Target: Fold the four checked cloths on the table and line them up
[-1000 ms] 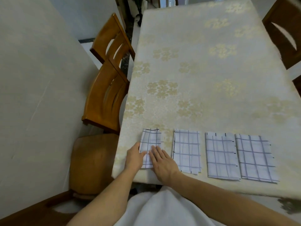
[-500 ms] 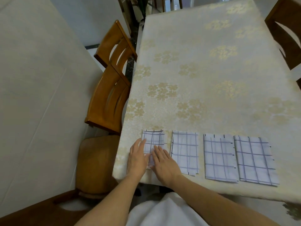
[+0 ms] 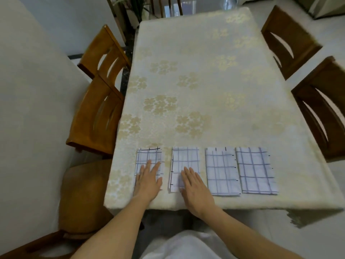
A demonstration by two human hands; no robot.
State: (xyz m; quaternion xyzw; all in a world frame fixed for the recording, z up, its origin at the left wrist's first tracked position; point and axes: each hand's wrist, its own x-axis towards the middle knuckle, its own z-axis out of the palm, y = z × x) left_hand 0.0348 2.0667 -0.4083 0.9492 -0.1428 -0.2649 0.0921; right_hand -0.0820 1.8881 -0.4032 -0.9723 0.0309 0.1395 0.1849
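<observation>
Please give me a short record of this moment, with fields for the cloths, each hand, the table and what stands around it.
cloths: four, checked, all folded, in one row
leftmost cloth: left hand lies flat on it, fingers straight
second cloth: right hand lies flat on its near part, fingers straight
third cloth: untouched, close beside the fourth cloth, almost no gap
gap: visible between leftmost and second cloth
table: cream cover with gold flowers; the row lies along its near edge
wooden chairs: two on each side
</observation>
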